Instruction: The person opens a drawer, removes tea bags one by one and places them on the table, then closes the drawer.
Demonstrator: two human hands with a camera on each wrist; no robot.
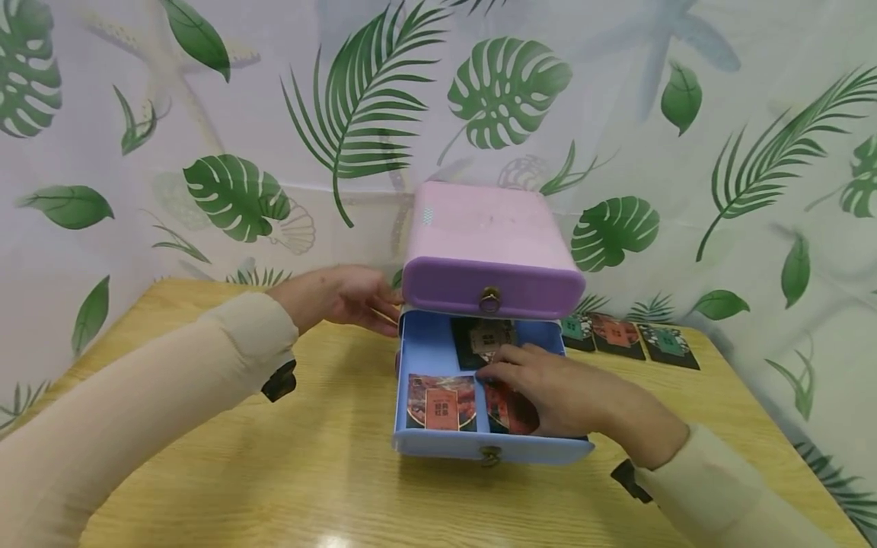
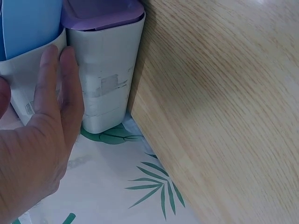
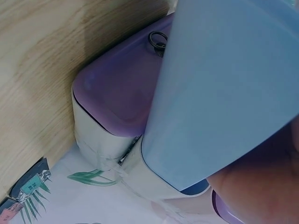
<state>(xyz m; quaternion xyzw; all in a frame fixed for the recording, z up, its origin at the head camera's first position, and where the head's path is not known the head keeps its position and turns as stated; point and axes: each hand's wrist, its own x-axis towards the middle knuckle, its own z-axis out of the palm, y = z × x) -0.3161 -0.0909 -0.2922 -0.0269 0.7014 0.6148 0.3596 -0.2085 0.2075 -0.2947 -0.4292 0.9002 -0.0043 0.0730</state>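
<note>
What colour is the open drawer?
Light blue; the open drawer shows best in the head view.

Setting: a screened-off tabletop spot; whether in a home, studio or office cannot be told.
Backdrop (image 1: 418, 167): creased sheet printed with green leaves, shells and starfish, filling the view behind.
Table (image 1: 329, 411): wood-grained top, far edge near the sheet.
Drawer unit (image 1: 479, 283): small pastel storage, household in kind.

A pale-blue drawer (image 1: 428, 346) fronts pink-and-purple casing (image 1: 489, 221) on a yellow wood-grained bench (image 1: 322, 472) before green-leaf-patterned white cloth (image 1: 384, 46).
</note>
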